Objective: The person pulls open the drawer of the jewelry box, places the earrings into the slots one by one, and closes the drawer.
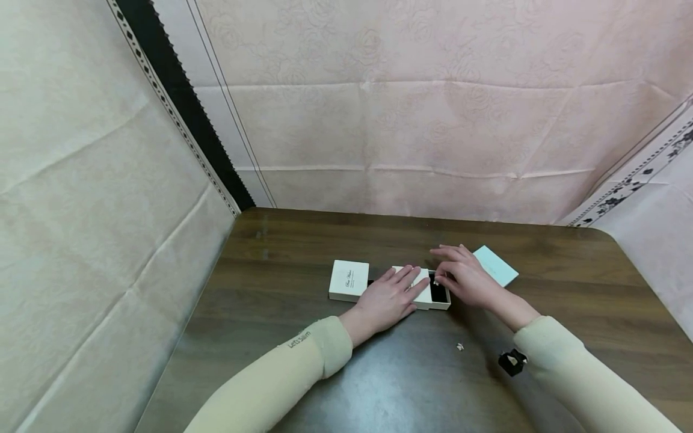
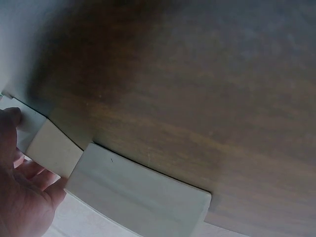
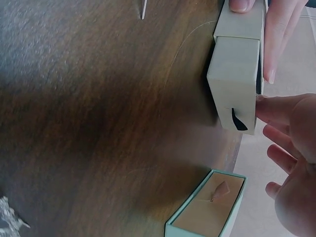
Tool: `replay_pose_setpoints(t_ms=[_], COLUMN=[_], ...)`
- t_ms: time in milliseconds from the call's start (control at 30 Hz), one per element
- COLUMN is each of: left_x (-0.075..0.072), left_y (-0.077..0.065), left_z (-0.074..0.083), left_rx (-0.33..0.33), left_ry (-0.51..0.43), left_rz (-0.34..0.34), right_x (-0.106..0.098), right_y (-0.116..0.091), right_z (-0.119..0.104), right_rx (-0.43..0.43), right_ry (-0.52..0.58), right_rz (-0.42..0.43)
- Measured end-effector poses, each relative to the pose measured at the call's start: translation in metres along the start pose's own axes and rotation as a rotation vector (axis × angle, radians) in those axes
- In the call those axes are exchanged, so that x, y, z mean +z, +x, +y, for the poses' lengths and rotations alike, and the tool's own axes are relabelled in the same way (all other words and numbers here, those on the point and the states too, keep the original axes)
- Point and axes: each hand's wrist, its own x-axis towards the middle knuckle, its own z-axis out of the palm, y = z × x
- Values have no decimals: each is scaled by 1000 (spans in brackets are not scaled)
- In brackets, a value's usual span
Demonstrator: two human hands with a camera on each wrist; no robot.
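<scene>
A white drawer box (image 1: 421, 297) stands on the table, its drawer (image 3: 232, 84) pulled out to the right. The drawer shows a black inside and a black ribbon tab (image 3: 239, 121) on its end. My left hand (image 1: 391, 297) holds the box's sleeve, fingers across the top and thumb (image 3: 241, 5) against the front face. Over the drawer's back rim, my right hand (image 1: 464, 278) has thumb and index finger together at a small pale piece (image 1: 436, 282), with its other fingers loosely stretched. Fingertips partly hide the piece.
A lettered white box (image 1: 348, 279) stands left of the drawer box. To the right lies a light blue lid or tray (image 1: 495, 266), brown inside. Nearer me are a small silvery piece (image 1: 459, 347) and a black item (image 1: 512, 362) beside my right sleeve. A patterned cloth (image 1: 411, 132) hangs behind the table.
</scene>
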Motion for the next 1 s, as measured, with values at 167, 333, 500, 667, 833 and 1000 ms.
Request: replay_pose_setpoints(t_ms=[167,333,500,667,833,1000], left_x=[0,0,-1,-2,-1,1], left_y=[0,0,0,0,0,0], left_z=[0,0,0,1,0,0], left_rx=[-2,-4,-5,-6,-7,-6], left_ry=[-7,-4,-2,-5,-12,-16], left_rz=[-2,-5,-4,-9,-6,0], right_x=[0,0,0,1,0,-1], right_y=[0,0,1,0,-1,-2], right_z=[-1,-1,0,0,-1,-1], right_rx=[12,6,8,5,19,31], right_ry=[23,42,37,51,74,96], right_rz=[-4,-8,-3,11,6,-10])
